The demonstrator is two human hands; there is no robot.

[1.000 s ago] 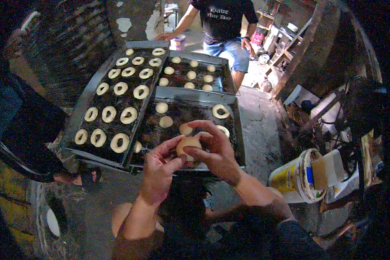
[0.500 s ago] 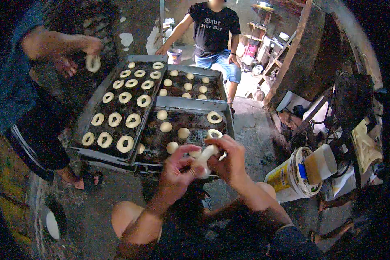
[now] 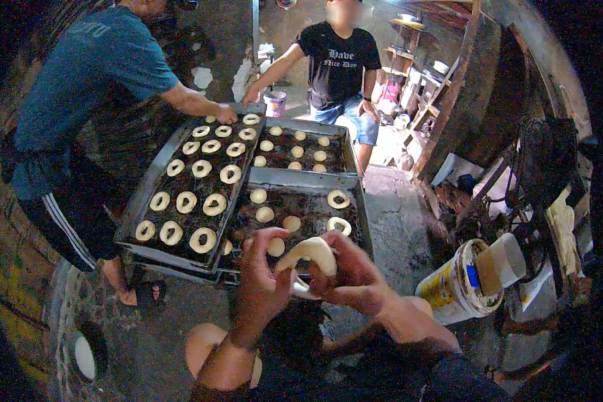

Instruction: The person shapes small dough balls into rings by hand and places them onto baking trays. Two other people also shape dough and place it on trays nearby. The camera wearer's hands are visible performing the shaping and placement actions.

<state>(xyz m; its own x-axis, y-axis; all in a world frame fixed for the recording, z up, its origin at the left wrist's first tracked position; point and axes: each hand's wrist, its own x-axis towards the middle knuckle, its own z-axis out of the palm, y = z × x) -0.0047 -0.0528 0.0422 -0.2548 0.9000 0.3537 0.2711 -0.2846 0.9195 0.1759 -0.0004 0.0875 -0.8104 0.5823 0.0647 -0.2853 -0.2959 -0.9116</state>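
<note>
A pale dough ring [image 3: 320, 250] is held up in front of me between both hands, above the near edge of the front right tray [image 3: 301, 177]. My left hand [image 3: 262, 276] pinches its left side. On its right side, the fingers of my right hand [image 3: 352, 276] are closed around the dough. A hole shows through its middle, and its lower part is partly hidden by my fingers. Beyond my hands, several round dough balls [image 3: 264, 214] lie in that tray, with two shaped rings [image 3: 338, 199] along its right side.
A long tray [image 3: 128, 232] of dough rings stands at left; another tray [image 3: 345, 149] with dough balls is behind. A co-worker in a teal shirt [image 3: 94, 80] reaches over the long tray. Another person [image 3: 338, 67] sits at the back. A bucket [image 3: 442, 285] stands right.
The dough in my hands has turned and now shows as an open ring. The left co-worker's hand, earlier holding a ring in the air, now reaches to the long tray's far end.
</note>
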